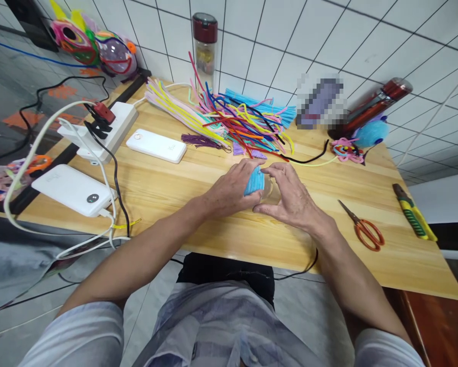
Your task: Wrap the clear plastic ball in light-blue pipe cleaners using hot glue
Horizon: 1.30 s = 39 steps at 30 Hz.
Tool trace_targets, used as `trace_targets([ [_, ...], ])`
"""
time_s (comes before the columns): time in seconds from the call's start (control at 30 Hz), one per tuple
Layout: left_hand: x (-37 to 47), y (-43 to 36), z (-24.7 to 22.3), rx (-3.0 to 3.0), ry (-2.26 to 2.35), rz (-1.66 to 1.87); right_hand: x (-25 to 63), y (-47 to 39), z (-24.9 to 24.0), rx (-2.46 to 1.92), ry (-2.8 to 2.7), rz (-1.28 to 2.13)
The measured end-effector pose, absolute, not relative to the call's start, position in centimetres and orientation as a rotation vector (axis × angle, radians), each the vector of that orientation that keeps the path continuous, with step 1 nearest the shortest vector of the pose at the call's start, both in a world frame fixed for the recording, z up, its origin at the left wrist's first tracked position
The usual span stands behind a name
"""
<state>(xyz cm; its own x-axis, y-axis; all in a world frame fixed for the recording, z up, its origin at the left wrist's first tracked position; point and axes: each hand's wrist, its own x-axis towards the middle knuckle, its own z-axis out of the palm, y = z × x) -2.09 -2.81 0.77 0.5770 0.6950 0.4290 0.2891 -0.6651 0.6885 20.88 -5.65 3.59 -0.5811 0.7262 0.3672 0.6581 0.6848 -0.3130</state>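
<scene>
Left hand (231, 187): fingers pinching a ribbed, light-blue coil (255, 182) over the smooth, wood-grained counter (221, 234). Right hand (292, 198): fingers curved around the adjoining clear piece (272, 189). Beyond: fuzzy, multicoloured stems (244, 120), loosely tangled. Rightward: metal-bladed scissors (356, 220) with orange loop handles.

Wood-grained table (328, 183) under pipe cleaners (248, 120), orange-handled scissors (357, 221), a white power bank (156, 146) and perhaps pliers (411, 213)

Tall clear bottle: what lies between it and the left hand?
Coloured pipe cleaners lie piled between the bottle and the left hand in the head view.
</scene>
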Motion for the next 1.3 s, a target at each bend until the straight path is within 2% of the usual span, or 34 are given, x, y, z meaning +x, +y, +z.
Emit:
trace_targets([
  [0.63, -2.3, -2.4, -0.5, 2.148, 0.783, 0.937, 20.8, -5.1, 0.9, -1.114, -2.325, 0.078],
  [0.93, -2.5, -2.3, 0.4, 2.087, 0.797, 0.911, 20.6, -5.1, 0.9, -1.133, -2.305, 0.101],
  [1.3, -3.2, -1.3, -0.8, 2.161, 0.698, 0.872, 20.9, -5.0, 0.4, -1.121, -2.348, 0.077],
])
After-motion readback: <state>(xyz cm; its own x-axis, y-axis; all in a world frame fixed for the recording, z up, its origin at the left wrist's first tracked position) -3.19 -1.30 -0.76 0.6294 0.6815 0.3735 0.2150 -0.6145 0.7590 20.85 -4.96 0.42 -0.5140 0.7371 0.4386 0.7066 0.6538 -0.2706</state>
